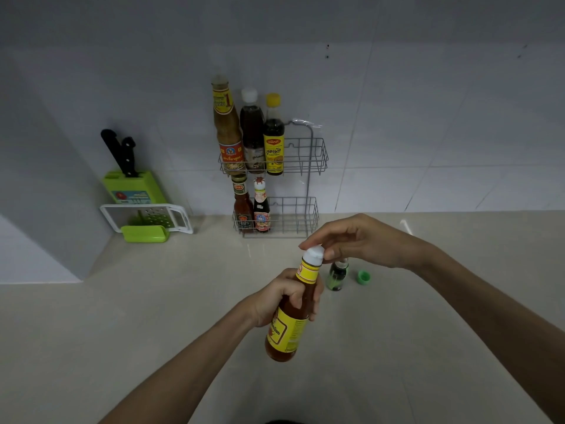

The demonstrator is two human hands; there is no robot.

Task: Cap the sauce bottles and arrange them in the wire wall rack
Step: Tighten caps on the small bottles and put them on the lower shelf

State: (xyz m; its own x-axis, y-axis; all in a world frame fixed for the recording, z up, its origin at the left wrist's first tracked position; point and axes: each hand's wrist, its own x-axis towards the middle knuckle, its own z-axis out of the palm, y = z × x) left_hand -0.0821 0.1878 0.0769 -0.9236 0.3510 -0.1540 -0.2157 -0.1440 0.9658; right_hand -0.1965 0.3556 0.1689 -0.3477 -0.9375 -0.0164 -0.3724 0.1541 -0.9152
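Note:
My left hand (276,296) grips the neck of a red chili sauce bottle (289,324) with yellow labels, held tilted above the counter. The fingertips of my right hand (360,241) pinch the white cap (314,253) sitting on the bottle's mouth. A small green bottle (337,275) stands uncapped on the counter just behind, with its green cap (363,276) lying to its right. The wire wall rack (305,157) holds three capped bottles in its upper basket on the left and two smaller ones in the lower basket (298,217), also on the left.
A green knife block (134,186) with black-handled knives stands at the back left, with a white and green grater (146,218) leaning in front of it. A wall corner juts out on the far left. The beige counter (153,316) spreads around my arms.

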